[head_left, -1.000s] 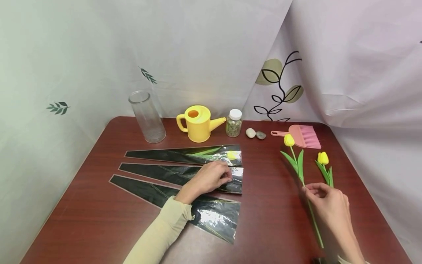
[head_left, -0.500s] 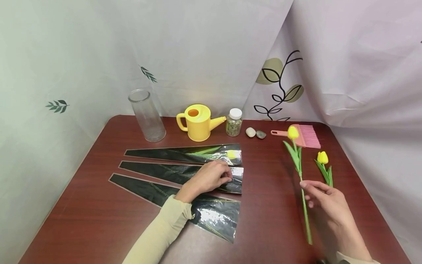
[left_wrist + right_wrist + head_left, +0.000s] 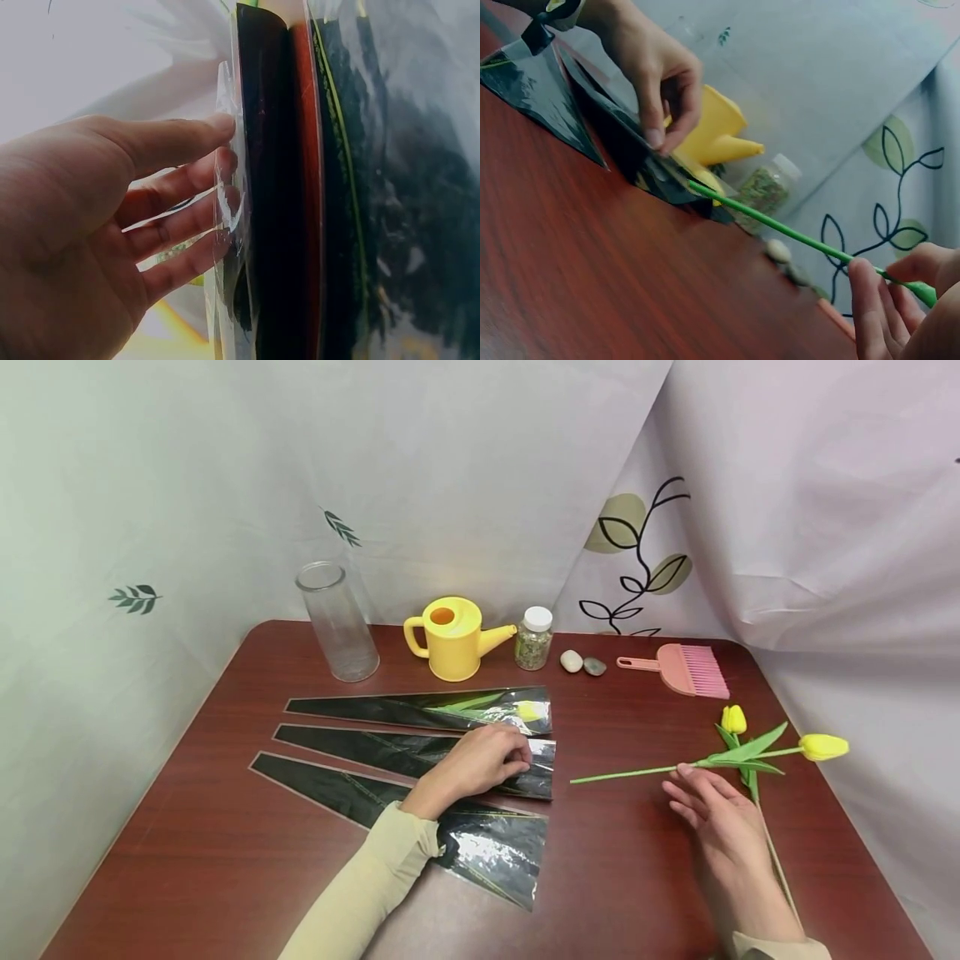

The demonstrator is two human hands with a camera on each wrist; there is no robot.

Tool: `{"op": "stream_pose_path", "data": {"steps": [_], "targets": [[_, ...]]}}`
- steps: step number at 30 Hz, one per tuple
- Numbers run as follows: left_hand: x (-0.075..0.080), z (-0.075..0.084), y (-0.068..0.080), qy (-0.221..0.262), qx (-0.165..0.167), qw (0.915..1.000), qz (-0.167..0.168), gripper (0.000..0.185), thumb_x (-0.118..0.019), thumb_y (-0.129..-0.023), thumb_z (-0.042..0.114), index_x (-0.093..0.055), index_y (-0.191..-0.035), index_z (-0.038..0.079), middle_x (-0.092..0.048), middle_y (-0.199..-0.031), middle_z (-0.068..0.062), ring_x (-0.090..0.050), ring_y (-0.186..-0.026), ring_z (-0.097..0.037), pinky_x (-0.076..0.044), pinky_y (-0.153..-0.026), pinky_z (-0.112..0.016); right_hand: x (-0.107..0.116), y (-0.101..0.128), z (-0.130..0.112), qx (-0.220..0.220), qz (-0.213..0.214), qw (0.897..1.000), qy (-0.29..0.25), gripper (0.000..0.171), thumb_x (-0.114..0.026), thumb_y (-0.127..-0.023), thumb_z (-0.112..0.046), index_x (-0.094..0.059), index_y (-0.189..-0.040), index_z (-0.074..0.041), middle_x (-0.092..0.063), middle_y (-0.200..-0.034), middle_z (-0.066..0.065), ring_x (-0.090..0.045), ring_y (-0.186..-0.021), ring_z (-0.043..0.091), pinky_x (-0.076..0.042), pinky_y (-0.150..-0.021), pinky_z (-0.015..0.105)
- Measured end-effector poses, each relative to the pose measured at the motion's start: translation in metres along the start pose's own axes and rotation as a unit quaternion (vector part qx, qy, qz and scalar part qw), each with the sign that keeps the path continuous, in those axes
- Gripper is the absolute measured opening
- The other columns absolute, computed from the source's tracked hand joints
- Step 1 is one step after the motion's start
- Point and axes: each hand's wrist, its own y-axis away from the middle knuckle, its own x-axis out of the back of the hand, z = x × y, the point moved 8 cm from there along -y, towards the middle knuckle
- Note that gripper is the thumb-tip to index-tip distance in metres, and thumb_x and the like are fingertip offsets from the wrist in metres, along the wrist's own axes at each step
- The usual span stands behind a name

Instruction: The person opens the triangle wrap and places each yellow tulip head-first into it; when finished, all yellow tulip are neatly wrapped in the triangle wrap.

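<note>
My left hand pinches the mouth edge of the middle black-and-clear flower sleeve. In the left wrist view its thumb and fingers meet at the clear film. A yellow tulip is pinched by the stem in my right hand. Its bloom points right, and the bare stem end points left toward the sleeves. Behind lies another sleeve with a tulip inside; nearest me is a third sleeve, partly hidden by my left forearm. A second tulip lies at the right, partly covered.
Along the back stand a clear glass vase, a yellow watering can and a white-capped jar. Two pebbles and a pink brush lie beside them. Fabric hangs behind the red-brown table.
My right hand has swung the tulip round: its bloom pointed to the back and now points right, its stem end now left. My left hand has stayed on the middle sleeve.
</note>
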Motion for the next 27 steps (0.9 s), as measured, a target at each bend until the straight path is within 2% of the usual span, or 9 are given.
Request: {"op": "stream_pose_path", "data": {"steps": [7, 14, 18, 22, 24, 27], "targets": [[0.005, 0.002, 0.000, 0.000, -0.002, 0.9999, 0.016, 0.003, -0.072, -0.091, 0.025, -0.070, -0.089, 0.022, -0.061, -0.090, 0.013, -0.056, -0.085, -0.005, -0.047, -0.072, -0.026, -0.003, 0.000, 0.020, -0.039, 0.066, 0.997, 0.021, 0.011, -0.072, -0.090, -0.015, -0.077, -0.099, -0.012, -0.074, -0.098, 0.003, -0.072, -0.085, 0.017, -0.056, -0.070, 0.029], [0.011, 0.005, -0.001, 0.003, -0.013, 0.9990, 0.043, 0.004, -0.072, -0.090, 0.024, -0.071, -0.090, 0.020, -0.061, -0.089, 0.013, -0.055, -0.085, -0.005, -0.047, -0.073, -0.025, -0.030, 0.001, 0.045, -0.072, 0.117, 0.990, 0.041, 0.005, -0.076, -0.087, -0.020, -0.079, -0.089, -0.017, -0.075, -0.090, 0.000, -0.072, -0.076, 0.014, -0.055, -0.063, 0.026], [0.012, 0.005, 0.000, -0.003, -0.011, 0.9987, 0.050, 0.004, -0.073, -0.090, 0.024, -0.071, -0.089, 0.021, -0.061, -0.089, 0.013, -0.055, -0.083, -0.006, -0.047, -0.071, -0.025, -0.055, 0.001, 0.064, -0.084, 0.116, 0.988, 0.058, 0.004, -0.079, -0.085, -0.022, -0.079, -0.086, -0.019, -0.074, -0.084, -0.001, -0.067, -0.063, 0.009, -0.050, -0.055, 0.021], [0.013, 0.007, -0.001, -0.008, -0.010, 0.9987, 0.049, 0.004, -0.073, -0.090, 0.024, -0.071, -0.089, 0.021, -0.061, -0.088, 0.013, -0.056, -0.083, -0.007, -0.047, -0.072, -0.025, -0.078, 0.003, 0.082, -0.092, 0.109, 0.987, 0.074, 0.007, -0.080, -0.083, -0.022, -0.077, -0.087, -0.017, -0.070, -0.068, -0.001, -0.049, -0.044, 0.004, -0.039, -0.044, 0.018], [0.013, 0.008, -0.002, -0.011, -0.010, 0.9989, 0.045, 0.004, -0.072, -0.091, 0.024, -0.071, -0.088, 0.021, -0.061, -0.088, 0.012, -0.056, -0.084, -0.007, -0.046, -0.073, -0.025, -0.087, 0.003, 0.088, -0.098, 0.101, 0.987, 0.080, 0.009, -0.080, -0.083, -0.022, -0.075, -0.087, -0.015, -0.065, -0.060, -0.002, -0.041, -0.040, 0.002, -0.033, -0.041, 0.017], [0.011, 0.008, -0.002, -0.013, -0.006, 0.9992, 0.037, 0.004, -0.071, -0.091, 0.023, -0.070, -0.088, 0.023, -0.060, -0.088, 0.013, -0.055, -0.083, -0.006, -0.046, -0.071, -0.025, -0.097, 0.003, 0.096, -0.113, 0.084, 0.986, 0.088, 0.013, -0.079, -0.085, -0.022, -0.073, -0.090, -0.012, -0.056, -0.054, -0.004, -0.036, -0.038, 0.001, -0.028, -0.040, 0.018]]}}
